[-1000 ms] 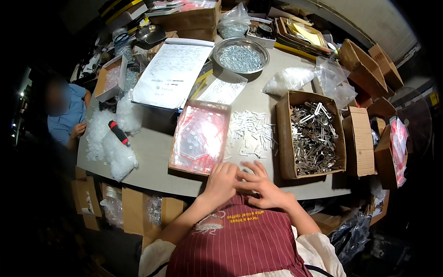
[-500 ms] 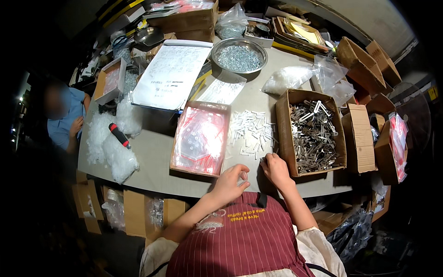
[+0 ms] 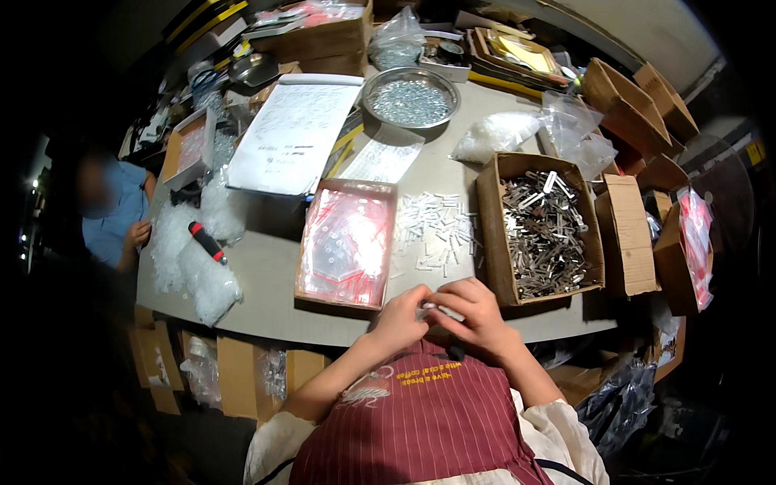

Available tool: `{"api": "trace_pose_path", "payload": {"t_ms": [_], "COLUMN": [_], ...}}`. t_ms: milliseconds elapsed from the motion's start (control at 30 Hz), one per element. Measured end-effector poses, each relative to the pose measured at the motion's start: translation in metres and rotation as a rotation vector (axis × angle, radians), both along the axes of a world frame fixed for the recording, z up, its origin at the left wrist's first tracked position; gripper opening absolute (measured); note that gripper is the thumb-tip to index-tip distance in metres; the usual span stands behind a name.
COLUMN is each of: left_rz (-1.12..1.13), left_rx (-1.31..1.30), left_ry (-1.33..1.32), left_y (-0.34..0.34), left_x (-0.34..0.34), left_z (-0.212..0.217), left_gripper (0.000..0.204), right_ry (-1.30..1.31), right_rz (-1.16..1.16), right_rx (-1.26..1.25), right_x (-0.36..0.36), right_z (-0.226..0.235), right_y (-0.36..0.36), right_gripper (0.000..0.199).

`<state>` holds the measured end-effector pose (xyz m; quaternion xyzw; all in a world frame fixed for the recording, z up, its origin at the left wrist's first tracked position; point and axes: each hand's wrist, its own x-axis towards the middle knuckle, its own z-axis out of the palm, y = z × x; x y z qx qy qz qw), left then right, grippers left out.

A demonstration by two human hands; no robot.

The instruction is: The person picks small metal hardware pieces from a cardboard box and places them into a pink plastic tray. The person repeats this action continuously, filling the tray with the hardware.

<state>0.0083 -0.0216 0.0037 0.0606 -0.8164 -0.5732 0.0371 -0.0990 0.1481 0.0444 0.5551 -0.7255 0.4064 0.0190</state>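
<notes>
My left hand (image 3: pixel 401 318) is closed at the table's near edge, its fingers curled around what looks like a small clear plastic bag, mostly hidden. Against it rests my right hand (image 3: pixel 474 314), fingers pinched together. A small white piece (image 3: pixel 429 306) shows between the fingertips of both hands. Just beyond lie many loose, short white strips or tubes (image 3: pixel 440 229) in a spread pile. Left of them, a shallow cardboard box (image 3: pixel 304 273) holds clear, red-edged plastic bags (image 3: pixel 346 242). To the right stands a cardboard box (image 3: pixel 495 275) full of small metal clips (image 3: pixel 548 234).
A clipboard with paper (image 3: pixel 291 133) and a steel bowl of small metal parts (image 3: pixel 410 99) stand at the back. Bags of white pieces (image 3: pixel 208 279) and a red-black tool (image 3: pixel 208 242) lie left. Opened boxes (image 3: pixel 626 234) line the right. Another person (image 3: pixel 117 210) is at far left.
My right hand has left the near side of the white pile and moved left and toward me, meeting my left hand. My left hand stays nearly in place. The view has shifted slightly.
</notes>
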Motion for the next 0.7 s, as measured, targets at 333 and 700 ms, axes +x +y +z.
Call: {"api": "trace_pose_path", "payload": {"t_ms": [333, 700], "left_rz": [0.070, 0.084], "left_rx": [0.171, 0.218], "left_ry": [-0.013, -0.045], "left_y": [-0.003, -0.005], "left_x": [-0.002, -0.005], "left_z": [-0.007, -0.009], "left_gripper": [0.021, 0.018], "right_ry": [-0.086, 0.151], "right_rz": [-0.417, -0.659], "right_rx": [-0.135, 0.544], "right_x": [-0.082, -0.238], "right_z": [0.023, -0.060], "right_y": [0.028, 0.031], "right_gripper": [0.027, 0.012]}}
